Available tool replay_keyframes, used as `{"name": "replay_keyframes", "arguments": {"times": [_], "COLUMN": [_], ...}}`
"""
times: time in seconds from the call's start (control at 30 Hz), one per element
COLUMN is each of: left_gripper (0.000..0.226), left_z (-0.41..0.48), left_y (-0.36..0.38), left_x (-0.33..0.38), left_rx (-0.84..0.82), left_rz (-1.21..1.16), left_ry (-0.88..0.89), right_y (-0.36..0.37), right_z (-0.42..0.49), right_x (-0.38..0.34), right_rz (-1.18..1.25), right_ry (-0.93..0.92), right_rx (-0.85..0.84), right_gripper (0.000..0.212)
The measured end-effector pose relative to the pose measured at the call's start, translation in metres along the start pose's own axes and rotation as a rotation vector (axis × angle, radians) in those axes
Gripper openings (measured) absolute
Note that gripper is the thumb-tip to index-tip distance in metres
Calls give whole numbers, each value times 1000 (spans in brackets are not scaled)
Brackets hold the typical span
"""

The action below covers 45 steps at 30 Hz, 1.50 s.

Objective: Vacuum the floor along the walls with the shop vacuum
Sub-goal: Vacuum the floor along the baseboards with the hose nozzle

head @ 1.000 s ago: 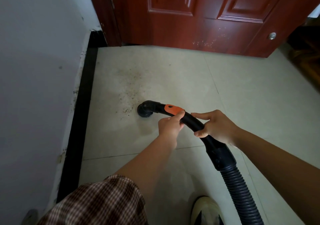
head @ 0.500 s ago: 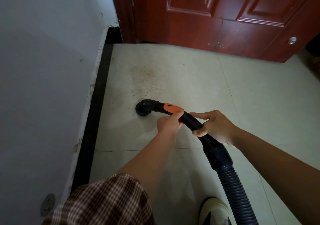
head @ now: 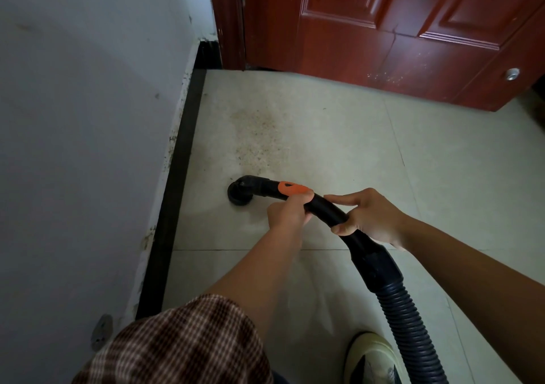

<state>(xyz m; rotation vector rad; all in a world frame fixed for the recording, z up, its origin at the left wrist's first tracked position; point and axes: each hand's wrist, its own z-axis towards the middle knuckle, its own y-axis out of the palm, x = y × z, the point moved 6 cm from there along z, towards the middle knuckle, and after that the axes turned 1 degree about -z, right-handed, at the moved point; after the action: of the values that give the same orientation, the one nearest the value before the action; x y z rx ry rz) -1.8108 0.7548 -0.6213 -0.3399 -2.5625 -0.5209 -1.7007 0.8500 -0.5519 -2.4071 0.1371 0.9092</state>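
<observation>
A black curved vacuum wand with an orange slider ends in a round nozzle pressed onto the pale tiled floor. My left hand grips the wand just behind the orange slider. Further back, my right hand holds the wand with thumb and fingers wrapped around it. A ribbed black hose runs from the wand's cuff toward the lower right. A patch of brown dust lies on the tile just beyond the nozzle, near the black baseboard.
A white wall stands on the left above the baseboard. A closed red-brown door blocks the far side, with a metal stop on it. My shoe is at the bottom, a plaid sleeve lower left.
The view has swung left toward the wall. The nozzle has slid back toward me, out of the dust patch, which now lies beyond it. Both hands keep their hold.
</observation>
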Motion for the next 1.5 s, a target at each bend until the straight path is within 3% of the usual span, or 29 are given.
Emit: {"name": "replay_keyframes", "arguments": {"times": [0.4, 0.73, 0.93, 1.5], "left_gripper": [22, 32, 13, 9], "left_z": [-6, 6, 16, 50], "left_y": [14, -26, -45, -79], "left_x": [-15, 15, 29, 61], "left_rx": [30, 141, 175, 240], "left_rz": [48, 69, 18, -50], "left_ry": [-88, 76, 128, 251], "right_y": [-14, 22, 39, 72], "right_z": [-16, 12, 27, 56], "right_x": [9, -17, -41, -77], "right_rz": [-22, 10, -35, -27], "right_ry": [31, -34, -86, -186], "right_rx": [41, -19, -25, 7], "right_gripper": [59, 62, 63, 64]}}
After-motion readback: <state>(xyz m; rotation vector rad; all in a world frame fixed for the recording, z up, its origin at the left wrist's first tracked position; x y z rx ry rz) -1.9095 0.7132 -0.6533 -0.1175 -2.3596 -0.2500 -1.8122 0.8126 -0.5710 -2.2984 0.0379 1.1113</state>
